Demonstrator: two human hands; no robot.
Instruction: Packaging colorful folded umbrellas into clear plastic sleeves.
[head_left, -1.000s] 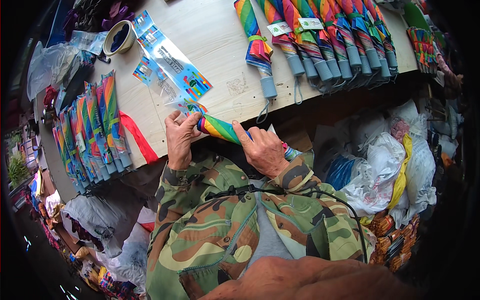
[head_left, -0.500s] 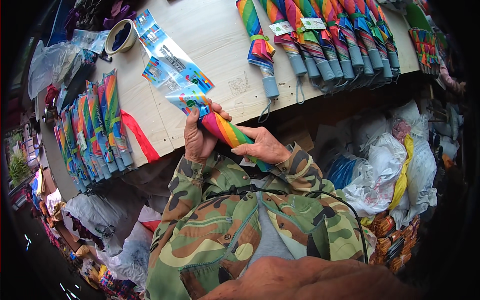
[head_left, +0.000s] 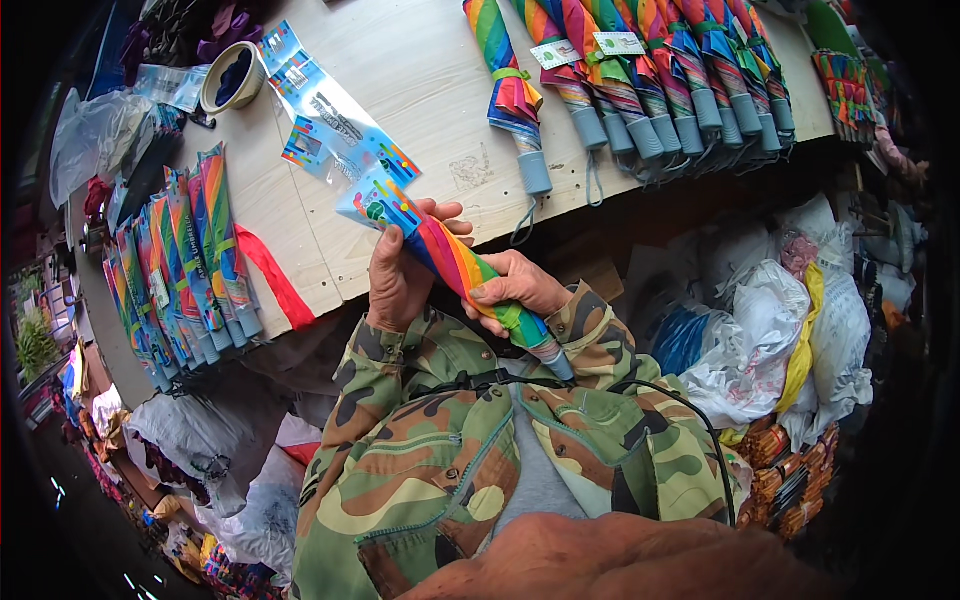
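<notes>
A folded rainbow umbrella (head_left: 447,252) slants across in front of me, its lower end close to my jacket. My right hand (head_left: 522,284) is wrapped round its middle, thumb on top. At the upper end, a printed blue plastic sleeve (head_left: 372,203) meets the umbrella; how far it reaches over the cloth is hard to tell. My left hand (head_left: 402,275) holds that end with the thumb at the sleeve's edge and the fingers behind. More flat printed sleeves (head_left: 335,120) lie on the table just beyond it.
Several rainbow umbrellas with grey handles (head_left: 650,85) lie in a row at the table's far right. Sleeved umbrellas (head_left: 185,255) lie at the left, beside a red ribbon (head_left: 275,275). A bowl (head_left: 237,78) stands behind. White plastic bags (head_left: 760,340) are heaped below the table's right side.
The umbrella's lower end now shows further past my right hand, toward my jacket. My right hand's fingers have curled round it, and the sleeve end has shifted slightly left.
</notes>
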